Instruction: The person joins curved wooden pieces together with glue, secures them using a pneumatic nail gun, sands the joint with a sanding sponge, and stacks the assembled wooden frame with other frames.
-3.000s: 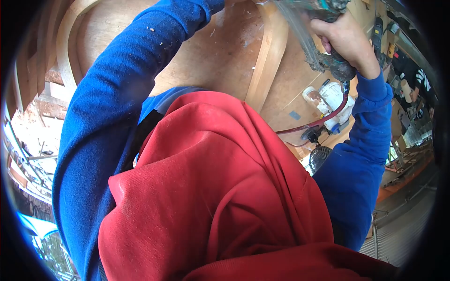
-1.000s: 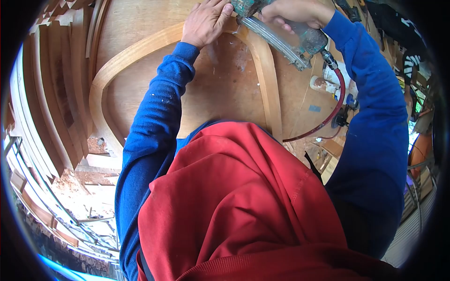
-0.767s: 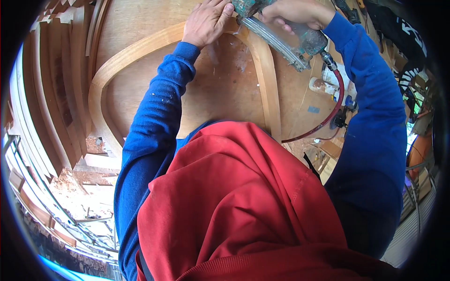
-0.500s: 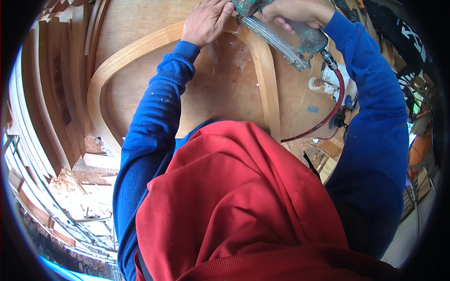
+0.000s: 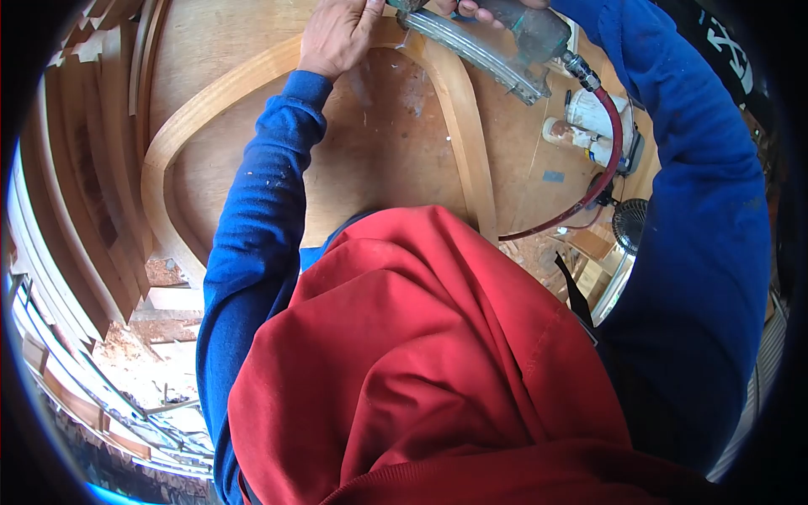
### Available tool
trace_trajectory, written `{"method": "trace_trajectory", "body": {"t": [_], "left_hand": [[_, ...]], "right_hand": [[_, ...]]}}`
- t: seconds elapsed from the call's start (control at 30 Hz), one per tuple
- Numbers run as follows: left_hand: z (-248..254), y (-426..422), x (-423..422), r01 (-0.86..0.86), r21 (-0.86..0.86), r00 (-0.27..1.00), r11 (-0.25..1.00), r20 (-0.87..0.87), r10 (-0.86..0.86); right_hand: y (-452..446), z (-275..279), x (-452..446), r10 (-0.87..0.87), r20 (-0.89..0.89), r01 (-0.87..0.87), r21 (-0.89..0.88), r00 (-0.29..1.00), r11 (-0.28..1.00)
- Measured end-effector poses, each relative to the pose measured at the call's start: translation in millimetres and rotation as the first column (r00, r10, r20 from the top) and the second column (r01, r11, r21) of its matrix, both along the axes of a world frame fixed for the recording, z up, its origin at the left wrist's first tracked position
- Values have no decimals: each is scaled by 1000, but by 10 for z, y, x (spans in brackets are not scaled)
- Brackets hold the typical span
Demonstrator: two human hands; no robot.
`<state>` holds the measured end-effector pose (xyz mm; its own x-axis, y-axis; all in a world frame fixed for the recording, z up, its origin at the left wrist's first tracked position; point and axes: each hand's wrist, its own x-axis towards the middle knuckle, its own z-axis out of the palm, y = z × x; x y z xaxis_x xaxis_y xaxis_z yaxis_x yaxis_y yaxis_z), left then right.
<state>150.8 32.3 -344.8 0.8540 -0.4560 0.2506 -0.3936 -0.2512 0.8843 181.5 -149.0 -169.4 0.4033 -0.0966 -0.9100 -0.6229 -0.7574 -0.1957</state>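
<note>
At the top edge, my left hand (image 5: 338, 38) lies flat on a curved wooden frame (image 5: 223, 84), fingers stretched forward and partly cut off by the picture. My right hand (image 5: 478, 12), only partly visible, is wrapped round the handle of a pneumatic nail gun (image 5: 539, 35). The gun's long clear magazine (image 5: 475, 55) slants over the right-hand bend of the frame. Its nose sits close to the wood near my left thumb; whether it touches is unclear. A red air hose (image 5: 614, 126) runs from the handle end.
The frame lies on a plywood tabletop (image 5: 370, 151). Curved wooden pieces (image 5: 88, 160) are stacked at the left. White containers (image 5: 581, 135) and a small black fan (image 5: 629, 223) stand at the right. Sawdust and scraps (image 5: 156, 358) cover the floor.
The whole view has shifted, so frame and hands appear higher and further left. My right hand and the gun's rear have moved slightly away; my left hand stays on the frame.
</note>
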Motion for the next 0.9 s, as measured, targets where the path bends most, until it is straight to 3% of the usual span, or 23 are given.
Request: {"method": "trace_trajectory", "body": {"t": [0.27,0.4,0.5,0.63,0.67,0.7,0.73,0.77,0.8,0.83,0.9], "left_hand": [[11,9,13,31,-34,998,999,52,-30],[-50,-13,26,31,47,992,998,118,-36],[-63,20,28,81,25,992,996,98,-83],[-50,-43,-9,48,-51,994,998,102,-43],[-95,-56,-20,31,-57,995,998,92,-25],[-117,-52,-20,12,-59,997,998,77,-8],[-112,-46,-22,-21,-91,984,996,172,37],[-95,-31,-16,-14,-113,981,994,192,36],[-68,-38,1,-5,-139,976,990,213,35],[-46,-52,-3,6,-168,972,986,231,33],[-22,-28,-45,-22,-192,964,981,255,71]], "right_hand": [[68,38,-55,-17,35,19,-35,999,999],[13,-23,-84,-43,18,43,14,999,999],[48,65,-180,-31,95,30,8,995,1000],[-153,29,-425,-190,169,148,237,967,960],[-190,121,-542,-212,132,188,177,968,966],[-243,214,-667,4,228,-10,26,974,1000],[-247,342,-846,24,290,-47,73,957,996],[-264,493,-988,167,268,-175,7,949,985],[-306,605,-1180,177,388,-196,11,905,981],[-179,899,-1352,216,401,-192,-100,890,976],[-268,1175,-1631,394,528,-368,-159,752,916]]}}
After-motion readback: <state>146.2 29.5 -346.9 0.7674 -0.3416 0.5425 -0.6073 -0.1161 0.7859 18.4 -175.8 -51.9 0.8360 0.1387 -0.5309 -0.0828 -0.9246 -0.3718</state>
